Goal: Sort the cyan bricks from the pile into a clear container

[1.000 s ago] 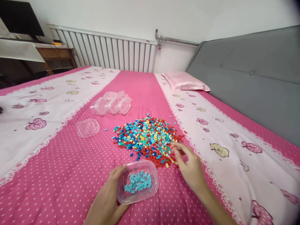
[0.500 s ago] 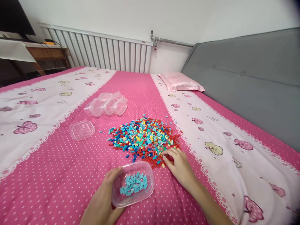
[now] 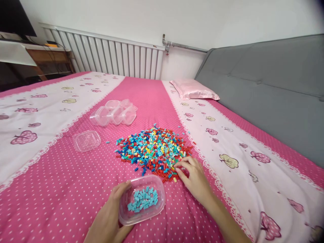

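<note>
My left hand (image 3: 112,211) grips the left side of a clear plastic container (image 3: 162,199), thumb and fingers around its wall. Inside the container lie many light-blue toy bricks (image 3: 143,199). A heaped pile of small mixed bricks (image 3: 154,145), in red, blue, turquoise, yellow and white, spreads on the bed just beyond. At the pile's near right edge is my right hand (image 3: 193,175), with thumb and index finger brought close together among the bricks. Whatever sits between those fingertips is too small to make out.
A clear lid (image 3: 87,141) lies flat on the pink dotted bedspread (image 3: 63,179) at the left. Behind it several clear containers (image 3: 113,113) are grouped together. Farther back are a pink pillow (image 3: 193,89), a white radiator (image 3: 106,52) and a grey headboard (image 3: 268,67).
My right hand stays at the pile's near right edge, its fingers shifting slightly among the bricks. My left hand still grips the container. The whole view has shifted a little.
</note>
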Motion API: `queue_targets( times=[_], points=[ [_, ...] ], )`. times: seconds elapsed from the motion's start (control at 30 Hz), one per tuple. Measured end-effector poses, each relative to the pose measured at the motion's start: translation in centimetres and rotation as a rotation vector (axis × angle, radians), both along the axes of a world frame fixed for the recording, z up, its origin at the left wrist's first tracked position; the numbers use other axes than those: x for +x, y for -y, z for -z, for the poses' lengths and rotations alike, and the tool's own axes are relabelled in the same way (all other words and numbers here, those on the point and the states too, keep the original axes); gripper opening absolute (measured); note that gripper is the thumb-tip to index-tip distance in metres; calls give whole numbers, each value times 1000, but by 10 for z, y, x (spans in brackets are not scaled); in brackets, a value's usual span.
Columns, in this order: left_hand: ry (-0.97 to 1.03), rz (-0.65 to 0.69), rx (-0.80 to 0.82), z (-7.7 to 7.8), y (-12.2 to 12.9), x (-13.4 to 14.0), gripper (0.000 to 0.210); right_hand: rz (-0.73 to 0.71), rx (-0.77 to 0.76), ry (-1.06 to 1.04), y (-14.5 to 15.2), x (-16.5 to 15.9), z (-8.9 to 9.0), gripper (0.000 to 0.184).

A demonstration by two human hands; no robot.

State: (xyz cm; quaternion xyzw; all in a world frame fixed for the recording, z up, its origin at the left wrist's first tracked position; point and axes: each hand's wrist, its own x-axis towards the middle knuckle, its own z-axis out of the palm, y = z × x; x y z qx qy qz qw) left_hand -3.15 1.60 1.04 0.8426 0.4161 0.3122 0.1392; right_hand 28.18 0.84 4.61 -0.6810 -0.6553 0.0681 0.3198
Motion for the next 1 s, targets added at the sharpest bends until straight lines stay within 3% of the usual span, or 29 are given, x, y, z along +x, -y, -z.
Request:
queue_targets(
  times=[0.13, 0.53, 0.73, 1.0],
  points=[
    [-7, 3, 21, 0, -1, 0, 61, -129, 0, 27, 1, -4, -1, 15],
    [3, -8, 1, -2, 0, -1, 61, -110, 2, 99, 2, -5, 1, 20],
    [23, -6, 12, -2, -1, 1, 60, -105, 14, 175, 2, -11, 3, 13],
    [13, -7, 7, -3, 0, 1, 60, -135, -6, 82, 2, -9, -3, 12]
  ],
)
